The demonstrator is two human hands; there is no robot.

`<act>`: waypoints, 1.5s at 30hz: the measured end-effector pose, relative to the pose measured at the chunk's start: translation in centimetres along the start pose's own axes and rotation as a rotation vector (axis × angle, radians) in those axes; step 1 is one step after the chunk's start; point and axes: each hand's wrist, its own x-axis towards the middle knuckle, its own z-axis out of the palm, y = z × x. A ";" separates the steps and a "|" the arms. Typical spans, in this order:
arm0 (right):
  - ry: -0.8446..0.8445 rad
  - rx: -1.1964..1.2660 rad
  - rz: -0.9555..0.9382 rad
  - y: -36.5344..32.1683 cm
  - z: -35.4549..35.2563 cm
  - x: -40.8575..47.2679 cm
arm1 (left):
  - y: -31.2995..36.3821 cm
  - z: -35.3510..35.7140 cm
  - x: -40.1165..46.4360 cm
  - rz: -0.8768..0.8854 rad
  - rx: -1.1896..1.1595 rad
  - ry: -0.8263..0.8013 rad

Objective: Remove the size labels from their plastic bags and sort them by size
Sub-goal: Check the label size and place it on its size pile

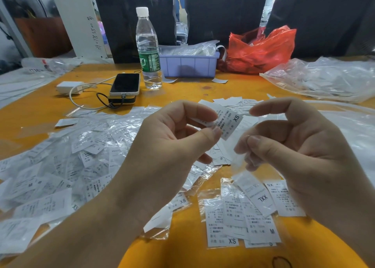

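Note:
My left hand [172, 137] pinches a white XS size label [229, 122] between thumb and forefinger, held up over the orange table [40, 109]. My right hand [294, 143] grips a small clear plastic bag [242, 169] that hangs down from thumb and fingers, apart from the label. A big heap of bagged labels [71, 166] lies to the left. Loose labels marked XS, M and XXL [253, 213] lie near the front edge below my right hand. More bare labels [233, 103] lie behind my hands.
A water bottle [149, 48] stands at the back, with a phone [125, 84], charger and cables to its left. Behind are a purple bin [188, 64], a red plastic bag [261, 48] and clear plastic sheeting [324, 78] at right.

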 end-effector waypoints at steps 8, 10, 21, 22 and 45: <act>-0.055 0.042 0.068 0.2 -0.3 0.2 | 0.1 0.2 -0.1 -0.005 0.003 -0.055; -0.073 0.079 0.111 0.3 -0.4 0.3 | 0.1 0.3 -0.2 -0.003 0.015 -0.065; -0.156 0.185 0.150 0.6 -0.1 0.3 | 0.1 0.3 -0.2 -0.037 0.000 -0.143; -0.167 0.181 0.141 0.6 -0.1 0.4 | 0.1 0.3 -0.2 -0.044 -0.014 -0.152; -0.231 0.058 0.163 0.3 0.1 0.2 | -0.2 0.6 -0.2 0.017 -0.035 -0.047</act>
